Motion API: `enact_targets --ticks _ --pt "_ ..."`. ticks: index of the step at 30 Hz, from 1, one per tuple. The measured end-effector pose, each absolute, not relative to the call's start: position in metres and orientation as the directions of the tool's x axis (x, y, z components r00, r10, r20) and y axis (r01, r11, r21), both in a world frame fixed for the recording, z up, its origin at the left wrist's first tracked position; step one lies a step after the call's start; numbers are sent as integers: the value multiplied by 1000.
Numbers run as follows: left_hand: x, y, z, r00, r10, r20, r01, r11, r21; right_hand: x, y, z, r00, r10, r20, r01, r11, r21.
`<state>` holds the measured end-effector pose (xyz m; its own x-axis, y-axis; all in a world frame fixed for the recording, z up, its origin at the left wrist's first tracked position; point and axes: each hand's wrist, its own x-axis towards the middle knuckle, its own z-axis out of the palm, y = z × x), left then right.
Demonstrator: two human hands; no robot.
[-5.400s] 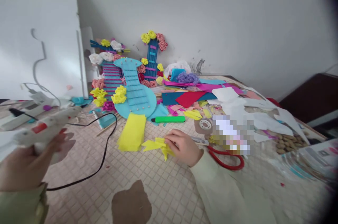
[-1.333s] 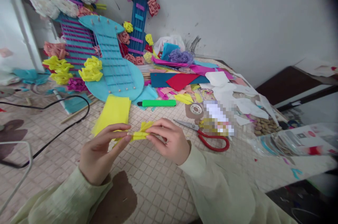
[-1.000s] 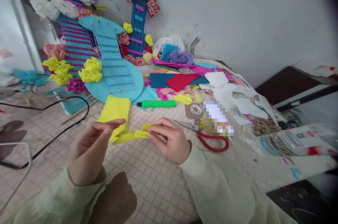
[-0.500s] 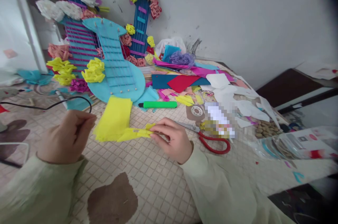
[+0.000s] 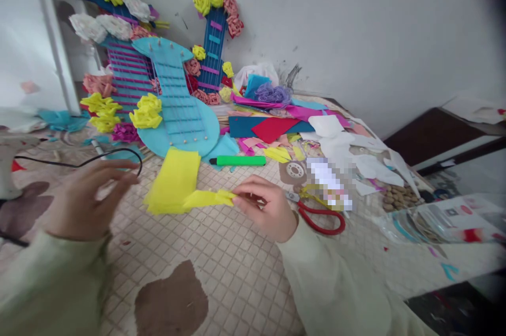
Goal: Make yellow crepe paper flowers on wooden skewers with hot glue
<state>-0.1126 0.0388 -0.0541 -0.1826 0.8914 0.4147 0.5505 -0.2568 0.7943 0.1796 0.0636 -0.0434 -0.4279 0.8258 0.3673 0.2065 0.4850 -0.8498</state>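
My right hand (image 5: 264, 208) pinches one end of a folded yellow paper strip (image 5: 209, 198) just above the tiled tablecloth. The strip points left toward a flat yellow paper sheet (image 5: 174, 180). My left hand (image 5: 85, 199) hovers at the left with its fingers loosely apart and nothing in them; it is smeared by motion. It is close to a black cable (image 5: 79, 163) and a white glue gun (image 5: 10, 159) at the left edge.
Blue guitar-shaped crafts (image 5: 174, 101) with paper flowers lean against the wall behind. A green marker (image 5: 239, 161), red-handled scissors (image 5: 316, 217) and heaps of coloured paper (image 5: 276, 127) lie to the right. A dark table (image 5: 443, 135) stands at far right.
My left hand let go of the yellow strip and moved left toward the cable and glue gun. My right hand keeps its pinch on the strip. The view has shifted a little.
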Motion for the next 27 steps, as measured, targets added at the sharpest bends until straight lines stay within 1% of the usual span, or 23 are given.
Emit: enact_targets --ticks 1,2,3,4,5,7,8,10,12,17,19,22,24,27 --pt "-98 35 -53 -96 907 411 553 -295 780 179 62 -41 -450 832 324 178 439 -881" --pt "-83 30 -53 -51 908 417 476 -345 809 179 61 -39 -469 836 285 150 393 -907" --pt "-70 26 -53 4 923 385 365 -360 858 179 59 -37 -485 837 252 124 351 -928" --pt "-58 21 -53 77 955 285 260 -295 920 179 58 -36 -499 837 223 105 315 -943" --pt "-48 16 -53 134 964 231 203 -255 945 179 57 -34 -510 836 201 95 287 -953" --pt "-32 9 -52 213 970 118 146 -151 978 179 54 -31 -523 835 173 91 256 -962" --pt "-27 6 -51 219 973 78 111 -104 988 178 54 -31 -525 835 165 94 250 -964" --pt "-17 3 -49 214 976 47 24 -53 998 177 52 -30 -523 837 159 97 243 -965" --pt "-9 2 -47 169 983 72 -26 -68 997 176 51 -31 -520 839 158 99 243 -965" --pt "-1 -1 -52 -84 993 82 71 -76 995 174 49 -33 -513 838 186 126 288 -949" --pt "0 -2 -56 -149 987 61 67 -52 996 173 48 -35 -496 841 217 151 329 -932" --pt "2 -1 -58 -116 993 35 15 -34 999 172 46 -37 -457 836 303 188 424 -886" --pt "4 -1 -56 -73 997 23 -18 -24 1000 170 44 -40 -426 819 385 215 505 -836" --pt "9 0 -55 -62 998 7 -56 -11 998 165 41 -44 -395 781 484 256 599 -759"
